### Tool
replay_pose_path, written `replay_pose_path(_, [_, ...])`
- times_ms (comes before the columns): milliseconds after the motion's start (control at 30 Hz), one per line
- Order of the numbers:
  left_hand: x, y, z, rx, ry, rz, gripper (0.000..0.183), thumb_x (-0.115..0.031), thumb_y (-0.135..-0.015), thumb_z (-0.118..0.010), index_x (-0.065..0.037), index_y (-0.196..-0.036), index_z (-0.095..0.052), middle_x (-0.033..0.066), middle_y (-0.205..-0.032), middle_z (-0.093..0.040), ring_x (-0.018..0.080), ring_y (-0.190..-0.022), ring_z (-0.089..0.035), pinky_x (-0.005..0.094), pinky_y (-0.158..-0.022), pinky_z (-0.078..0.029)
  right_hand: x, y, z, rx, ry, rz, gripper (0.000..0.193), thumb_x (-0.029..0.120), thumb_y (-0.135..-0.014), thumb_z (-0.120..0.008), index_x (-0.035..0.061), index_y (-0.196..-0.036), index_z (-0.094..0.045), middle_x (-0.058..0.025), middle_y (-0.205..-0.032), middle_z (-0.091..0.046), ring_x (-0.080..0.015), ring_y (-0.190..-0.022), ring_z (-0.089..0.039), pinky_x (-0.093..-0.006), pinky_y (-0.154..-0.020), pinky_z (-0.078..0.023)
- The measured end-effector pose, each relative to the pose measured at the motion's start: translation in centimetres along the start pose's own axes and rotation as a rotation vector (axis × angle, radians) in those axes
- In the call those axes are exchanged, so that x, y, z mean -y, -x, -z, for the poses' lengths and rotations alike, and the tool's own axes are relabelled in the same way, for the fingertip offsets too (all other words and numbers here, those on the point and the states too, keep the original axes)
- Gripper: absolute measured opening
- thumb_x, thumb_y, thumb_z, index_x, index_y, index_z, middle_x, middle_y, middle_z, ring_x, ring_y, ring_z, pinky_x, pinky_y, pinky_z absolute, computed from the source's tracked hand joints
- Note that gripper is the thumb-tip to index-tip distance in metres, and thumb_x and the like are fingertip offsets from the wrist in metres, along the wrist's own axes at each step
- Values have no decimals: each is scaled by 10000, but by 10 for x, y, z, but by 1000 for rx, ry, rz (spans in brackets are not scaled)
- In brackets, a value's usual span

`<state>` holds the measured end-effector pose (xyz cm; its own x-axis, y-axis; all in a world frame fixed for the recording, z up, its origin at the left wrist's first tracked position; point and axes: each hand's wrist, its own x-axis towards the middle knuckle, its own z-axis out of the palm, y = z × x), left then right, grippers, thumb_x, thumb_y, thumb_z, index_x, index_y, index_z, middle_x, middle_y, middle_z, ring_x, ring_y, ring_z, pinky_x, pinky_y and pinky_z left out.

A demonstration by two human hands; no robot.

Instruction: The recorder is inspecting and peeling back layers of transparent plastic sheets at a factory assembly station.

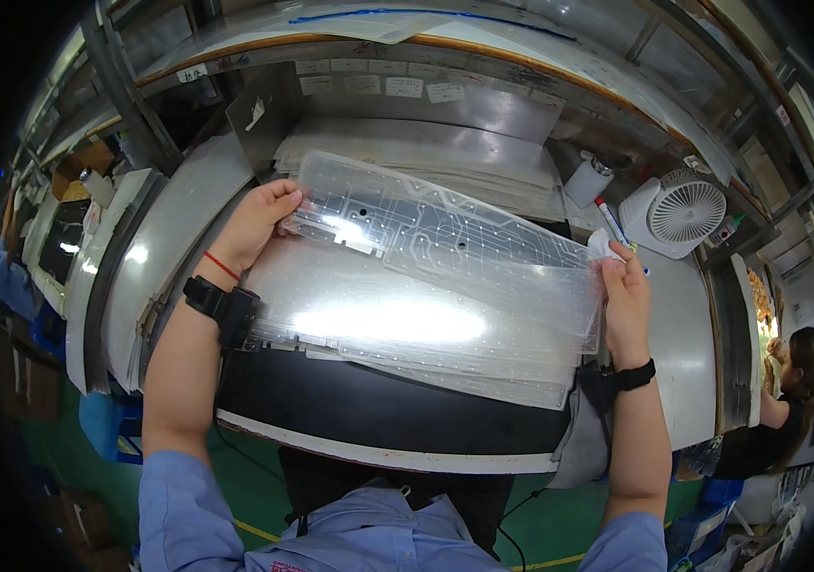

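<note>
I hold a long clear plastic sheet with printed circuit traces [445, 234] lifted above the bench. My left hand [259, 221] grips its left end, fingers curled over the edge. My right hand [624, 286] pinches its right end, together with a small white cloth [602, 245] and a red-and-blue pen [614, 221]. Beneath the lifted sheet lies a stack of similar clear sheets [397, 329] on a black pad [378, 405]. Both wrists wear black bands; the left also has a red string.
A small white desk fan [679, 212] and a white cup [586, 181] stand at the right back. Grey sheets are stacked behind [426, 157] and to the left [173, 229]. Another person [779, 410] sits at the far right. A shelf frame runs overhead.
</note>
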<state>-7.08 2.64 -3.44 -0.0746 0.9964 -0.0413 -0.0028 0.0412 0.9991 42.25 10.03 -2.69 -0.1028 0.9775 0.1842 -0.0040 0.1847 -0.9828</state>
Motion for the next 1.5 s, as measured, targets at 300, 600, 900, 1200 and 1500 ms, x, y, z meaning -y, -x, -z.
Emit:
replay_pose_path(300, [-6,1,-8,-70,14,35,181,-203,-997,-493,-60,-1040,-597,-38,-799,-596,16,-589,-473,157,-548,-405,2,1,1,18,57,9,318,69,-960,-532,-4,-1262,-466,-35,-933,-656,-86,-884,-586,-208,-816,-428])
replay_pose_path(600, [0,-2,-4,-123,33,15,183,-211,-1003,-483,-66,-1071,-570,-15,-867,-615,20,-599,-496,153,-556,-418,-8,-2,4,28,34,10,271,80,-952,-554,-26,-1199,-518,-31,-909,-651,-66,-831,-589,-187,-750,-429])
replay_pose_path(900, [0,-3,-7,-144,98,-68,148,-182,-984,-521,-75,-1062,-587,4,-1032,-615,79,-852,-578,218,-752,-489,-9,-4,11,-20,282,230,150,57,-859,-648,65,-1009,-651,-28,-1161,-582,-136,-1050,-535,-294,-891,-380])
replay_pose_path(1200, [9,-5,3,-117,23,-123,169,-46,-918,-591,1,-1071,-646,79,-1162,-632,127,-976,-608,251,-882,-492,-11,-6,18,-51,387,446,137,-53,-830,-590,40,-893,-667,-93,-1188,-546,-227,-1140,-511,-329,-978,-381])
replay_pose_path(1500, [1,0,-4,-129,-6,-135,307,-9,-904,-581,33,-1208,-597,115,-1116,-658,149,-962,-630,256,-877,-500,-7,-5,18,-84,467,504,152,-59,-834,-583,31,-916,-673,-114,-1182,-555,-252,-1148,-515,-337,-987,-391])
